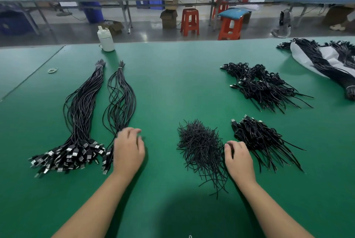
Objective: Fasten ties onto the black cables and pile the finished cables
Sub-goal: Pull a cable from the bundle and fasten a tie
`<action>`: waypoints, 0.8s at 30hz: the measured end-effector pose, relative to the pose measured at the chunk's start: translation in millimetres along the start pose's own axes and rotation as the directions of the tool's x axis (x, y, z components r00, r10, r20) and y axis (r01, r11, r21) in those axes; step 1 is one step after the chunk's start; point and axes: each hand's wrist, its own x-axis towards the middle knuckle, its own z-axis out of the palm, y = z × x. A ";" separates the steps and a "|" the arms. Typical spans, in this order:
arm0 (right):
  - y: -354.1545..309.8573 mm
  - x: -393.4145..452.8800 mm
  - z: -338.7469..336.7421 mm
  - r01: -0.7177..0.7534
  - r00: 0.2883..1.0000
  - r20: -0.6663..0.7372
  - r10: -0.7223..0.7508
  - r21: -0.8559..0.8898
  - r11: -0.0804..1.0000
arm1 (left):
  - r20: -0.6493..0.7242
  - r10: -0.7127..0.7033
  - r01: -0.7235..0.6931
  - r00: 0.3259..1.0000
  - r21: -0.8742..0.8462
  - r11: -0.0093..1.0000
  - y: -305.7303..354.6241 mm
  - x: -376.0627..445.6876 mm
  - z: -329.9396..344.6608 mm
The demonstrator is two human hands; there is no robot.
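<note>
Two long bundles of black USB cables lie on the green table: a thick bundle at the left and a thinner bundle beside it. My left hand hovers over the thinner bundle's plug end with fingers loosely curled, holding nothing that I can see. A heap of black ties lies in the middle. My right hand rests at the heap's right edge, fingertips touching the ties. Tied cables sit in a near pile and a far pile on the right.
A white bottle stands at the table's far edge. Rubber bands lie at the far left. More cables on white plastic fill the far right corner. Red stools and workbenches stand beyond the table.
</note>
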 end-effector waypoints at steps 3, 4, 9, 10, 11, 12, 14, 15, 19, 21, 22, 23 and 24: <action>-0.6 0.1 0.0 0.005 1.000 -0.001 -0.005 -0.004 1.000 | 0.118 -0.282 0.243 0.952 0.268 0.932 -23.1 33.3 -16.2; -0.9 -0.1 -0.2 0.009 1.000 -0.003 -0.009 -0.005 1.000 | 0.207 -0.377 0.280 0.903 0.383 0.880 -29.9 39.9 -20.0; -1.8 -1.2 -0.8 0.001 1.000 -0.004 -0.001 -0.010 1.000 | 0.385 -0.468 0.310 0.795 0.405 0.860 -52.6 49.2 -26.6; -2.0 -1.4 -0.8 0.004 1.000 -0.007 -0.004 -0.010 1.000 | 0.362 -0.462 0.326 0.810 0.376 0.867 -53.3 48.4 -27.6; -2.1 -1.7 -1.0 0.005 1.000 -0.011 -0.005 -0.010 1.000 | 0.336 -0.459 0.342 0.822 0.353 0.871 -52.9 47.6 -29.0; -2.4 -1.6 -1.2 0.005 1.000 -0.013 -0.005 -0.011 1.000 | 0.314 -0.459 0.357 0.831 0.330 0.874 -51.9 46.9 -30.5; -2.6 -2.0 -1.3 0.007 1.000 -0.014 -0.007 -0.017 1.000 | 0.297 -0.459 0.373 0.837 0.303 0.877 -50.0 45.7 -32.9; -2.5 -2.0 -1.5 0.007 1.000 -0.014 -0.008 -0.020 1.000 | 0.295 -0.457 0.373 0.839 0.300 0.878 -48.9 45.6 -33.8; -2.4 -2.0 -1.5 0.005 1.000 -0.008 -0.005 -0.023 1.000 | 0.277 -0.421 0.332 0.864 0.317 0.889 -44.5 45.9 -34.8; -2.9 -1.6 -1.5 0.005 1.000 -0.004 -0.005 -0.021 1.000 | 0.290 -0.398 0.294 0.870 0.343 0.892 -41.2 46.2 -33.5; -3.3 -1.6 -1.5 0.003 1.000 -0.003 -0.003 -0.020 1.000 | 0.304 -0.388 0.273 0.870 0.359 0.892 -38.5 46.3 -33.0; -3.5 -1.6 -1.5 0.002 1.000 -0.002 -0.002 -0.020 1.000 | 0.322 -0.376 0.251 0.869 0.368 0.895 -35.1 46.6 -32.6; -3.5 -1.7 -1.5 0.002 1.000 -0.001 -0.002 -0.022 1.000 | 0.341 -0.358 0.227 0.869 0.369 0.901 -31.0 46.4 -32.2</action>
